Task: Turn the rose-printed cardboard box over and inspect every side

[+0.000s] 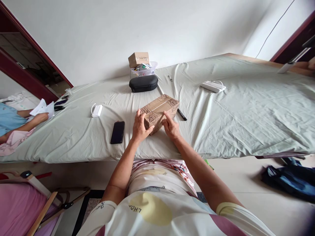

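Observation:
A taped cardboard box [159,105] with dark scribbled loops on its faces rests at a slant on the cloth-covered table. My left hand [140,127] grips its near left end, thumb on the front face and fingers over the top edge. Against the front right side is my right hand [170,126], its index finger stretched up to the box's edge and its other fingers partly curled. Nothing shows in that hand. A black marker [182,114] lies just right of the box. Left of my left hand lies a black phone [117,132].
Behind the box are a black zip case [143,83], a clear plastic basket [153,67] and a smaller carton [139,59] on top. White corded blocks [97,110] lie left and right. At the far left, another person's hand [41,117] holds papers [44,108].

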`<move>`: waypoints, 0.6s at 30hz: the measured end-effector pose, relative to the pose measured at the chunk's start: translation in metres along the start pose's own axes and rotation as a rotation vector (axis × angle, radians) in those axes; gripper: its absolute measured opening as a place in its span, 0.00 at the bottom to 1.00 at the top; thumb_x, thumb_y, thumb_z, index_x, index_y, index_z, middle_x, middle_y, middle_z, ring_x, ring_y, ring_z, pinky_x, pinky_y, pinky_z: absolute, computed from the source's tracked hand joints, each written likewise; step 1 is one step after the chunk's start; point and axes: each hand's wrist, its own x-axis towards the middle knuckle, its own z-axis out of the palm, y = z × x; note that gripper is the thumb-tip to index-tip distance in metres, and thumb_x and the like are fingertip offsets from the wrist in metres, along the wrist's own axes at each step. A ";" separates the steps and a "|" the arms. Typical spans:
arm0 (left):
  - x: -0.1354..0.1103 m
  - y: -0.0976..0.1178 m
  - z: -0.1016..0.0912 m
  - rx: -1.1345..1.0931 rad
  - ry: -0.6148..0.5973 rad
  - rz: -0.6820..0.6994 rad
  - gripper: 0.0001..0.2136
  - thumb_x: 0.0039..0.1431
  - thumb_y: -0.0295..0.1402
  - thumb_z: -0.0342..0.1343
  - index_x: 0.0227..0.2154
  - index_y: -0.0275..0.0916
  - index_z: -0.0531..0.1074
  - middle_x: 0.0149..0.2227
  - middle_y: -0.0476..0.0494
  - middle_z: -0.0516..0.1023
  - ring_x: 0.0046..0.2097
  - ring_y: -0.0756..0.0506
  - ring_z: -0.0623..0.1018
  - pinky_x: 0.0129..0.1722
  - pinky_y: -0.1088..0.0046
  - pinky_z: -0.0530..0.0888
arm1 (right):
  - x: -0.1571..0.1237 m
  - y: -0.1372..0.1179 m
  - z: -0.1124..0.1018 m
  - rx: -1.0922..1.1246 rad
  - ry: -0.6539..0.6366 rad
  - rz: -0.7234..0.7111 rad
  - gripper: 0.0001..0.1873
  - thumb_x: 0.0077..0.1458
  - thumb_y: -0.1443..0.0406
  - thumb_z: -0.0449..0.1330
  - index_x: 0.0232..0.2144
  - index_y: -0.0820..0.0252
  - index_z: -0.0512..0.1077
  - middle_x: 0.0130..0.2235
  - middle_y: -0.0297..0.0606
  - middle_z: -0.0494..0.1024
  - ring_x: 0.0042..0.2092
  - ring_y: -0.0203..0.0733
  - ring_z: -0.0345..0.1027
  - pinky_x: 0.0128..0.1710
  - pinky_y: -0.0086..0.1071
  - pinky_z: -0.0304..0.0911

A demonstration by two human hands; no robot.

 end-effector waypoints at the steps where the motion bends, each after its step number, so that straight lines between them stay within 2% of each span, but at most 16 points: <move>1: 0.000 -0.001 -0.001 -0.013 -0.002 0.010 0.36 0.59 0.37 0.70 0.65 0.40 0.57 0.76 0.20 0.51 0.78 0.28 0.58 0.73 0.43 0.64 | 0.002 0.002 -0.002 -0.005 0.044 0.039 0.32 0.71 0.50 0.50 0.70 0.58 0.68 0.32 0.38 0.82 0.32 0.43 0.74 0.41 0.39 0.74; 4: 0.001 -0.006 -0.002 -0.054 -0.004 0.043 0.37 0.59 0.36 0.70 0.66 0.41 0.56 0.76 0.20 0.51 0.78 0.28 0.56 0.74 0.43 0.63 | 0.006 0.007 -0.006 -0.022 0.158 0.128 0.34 0.71 0.50 0.50 0.71 0.60 0.66 0.30 0.37 0.80 0.31 0.45 0.73 0.41 0.41 0.74; 7: 0.001 -0.010 -0.002 -0.086 -0.016 0.053 0.38 0.60 0.36 0.70 0.66 0.43 0.54 0.77 0.21 0.49 0.78 0.28 0.55 0.73 0.42 0.63 | 0.009 0.009 -0.008 -0.018 0.210 0.157 0.36 0.71 0.49 0.51 0.72 0.61 0.63 0.28 0.35 0.78 0.29 0.45 0.71 0.39 0.40 0.73; 13: -0.001 -0.013 -0.001 -0.150 0.000 0.059 0.37 0.60 0.37 0.70 0.66 0.43 0.55 0.78 0.23 0.47 0.79 0.28 0.55 0.75 0.43 0.60 | 0.010 0.015 -0.006 0.060 0.235 0.205 0.44 0.68 0.44 0.55 0.76 0.58 0.53 0.26 0.29 0.77 0.26 0.42 0.68 0.36 0.37 0.71; 18: -0.006 -0.016 0.000 -0.169 0.020 0.044 0.38 0.62 0.41 0.69 0.67 0.44 0.54 0.78 0.23 0.47 0.79 0.29 0.53 0.75 0.43 0.59 | 0.012 0.019 -0.007 0.133 0.223 0.301 0.46 0.66 0.41 0.55 0.75 0.60 0.55 0.29 0.33 0.79 0.30 0.45 0.73 0.41 0.41 0.73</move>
